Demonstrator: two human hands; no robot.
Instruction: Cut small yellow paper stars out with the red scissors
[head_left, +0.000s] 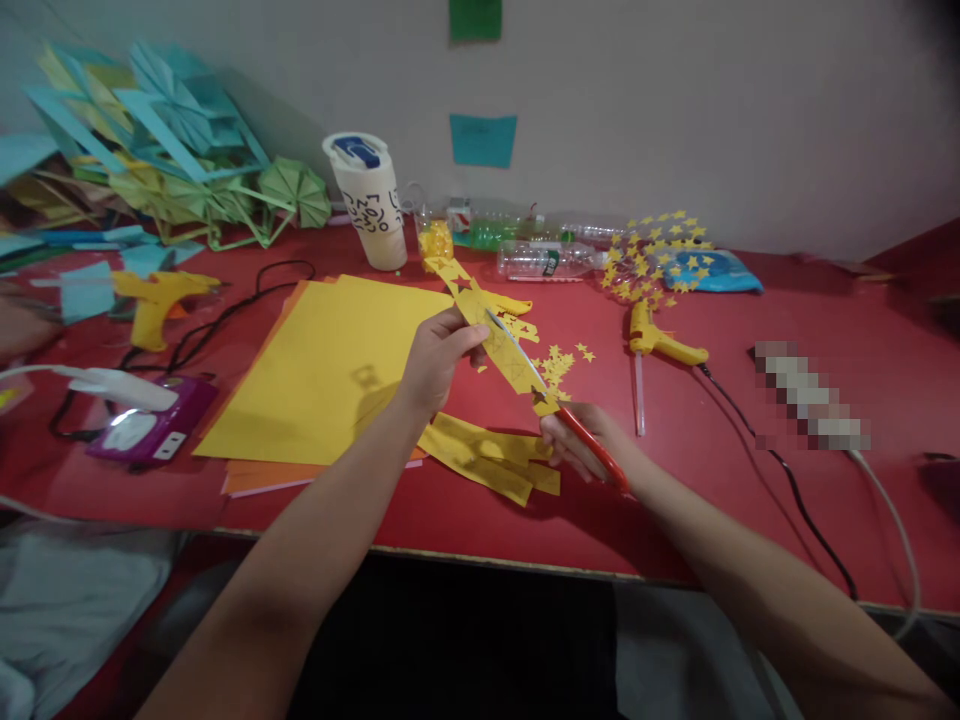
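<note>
My left hand point(439, 360) pinches a strip of yellow paper point(510, 355) by its edge, and star-shaped holes show near its far end. Faint star outlines are drawn on the strip's middle. Fingers of my right hand point(581, 445) are wrapped round red-handled scissors point(592, 445), whose blades lie along the strip, their tips near my left thumb. Behind the strip a small heap of cut yellow paper stars point(556, 370) lies on the red table point(720, 470). More yellow strips point(487, 455) rest flat below my hands.
Yellow sheets point(330, 360) lie over orange ones at left. Glue guns point(154, 300) point(664, 340) with black cords flank the work. A white tumbler point(367, 200), plastic bottles point(547, 260) and folded paper shapes point(172, 150) line the wall. A purple power socket point(154, 425) stands left, near another person's hand point(26, 325).
</note>
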